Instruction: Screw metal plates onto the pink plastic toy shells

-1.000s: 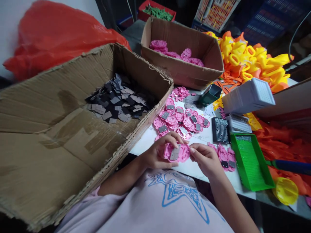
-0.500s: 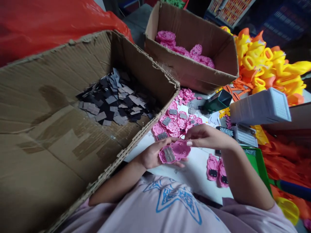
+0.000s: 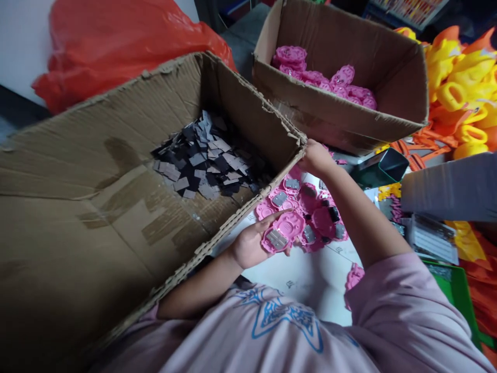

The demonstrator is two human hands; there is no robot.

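Note:
My left hand (image 3: 252, 244) holds a pink plastic shell (image 3: 285, 230) with a grey rectangular plate in its lower left part, the thumb along its upper edge. My right hand (image 3: 315, 157) reaches forward beside the near right corner of the large cardboard box (image 3: 248, 199); its fingers are hidden behind the corner. Below my right forearm, more pink shells (image 3: 324, 220) lie clustered on the white work surface (image 3: 306, 277), several with grey plates and some with black parts.
Grey and black flat pieces (image 3: 209, 158) lie in the large box. Behind stands another box (image 3: 322, 106) with pink parts. A dark green container (image 3: 382, 167), a pale block-shaped bin (image 3: 450, 186), a green tray (image 3: 454, 290) and yellow-orange toys (image 3: 458, 77) are at the right.
My right hand has left the shell and moved forward to the box corner. My left hand still holds the shell. The view has shifted left.

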